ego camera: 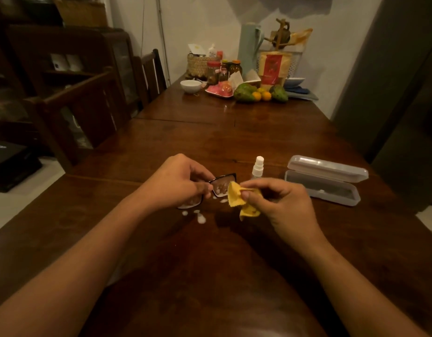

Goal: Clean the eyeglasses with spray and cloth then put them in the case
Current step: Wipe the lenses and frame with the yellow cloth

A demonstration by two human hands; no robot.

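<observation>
Black-framed eyeglasses are held just above the wooden table by my left hand, which grips their left side and hides part of the frame. Droplets speckle the visible lens. My right hand pinches a yellow cloth whose edge touches the right rim of the glasses. A small clear spray bottle with a white nozzle stands upright just behind the cloth. To its right lies the translucent case, lid open and inside bare.
White droplets lie on the table below the glasses. At the far end stand a white bowl, jars, a woven basket, fruit and a tall thermos. Dark wooden chairs line the left side.
</observation>
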